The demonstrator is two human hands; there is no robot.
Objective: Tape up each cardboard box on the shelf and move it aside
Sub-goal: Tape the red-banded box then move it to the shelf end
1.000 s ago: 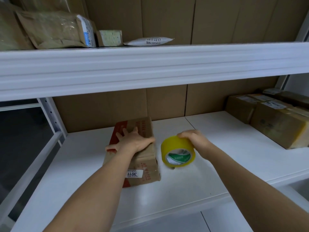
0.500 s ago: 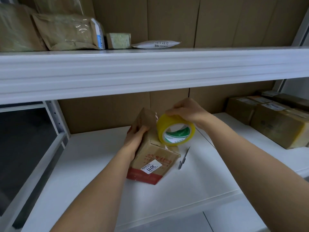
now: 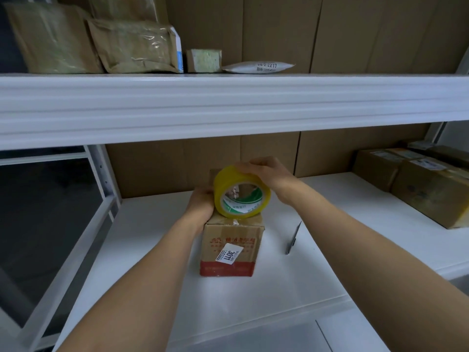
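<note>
So the box (image 3: 229,246) cannot slide on the shelf (image 3: 142,240), the left hand (image 3: 200,205) presses flat on its side. The right hand (image 3: 264,172) wraps the tape roll (image 3: 241,193), resting on the box top just below that grip.

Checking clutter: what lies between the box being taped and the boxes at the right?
Head view: only a thin dark blade-like tool on bare shelf.
</note>
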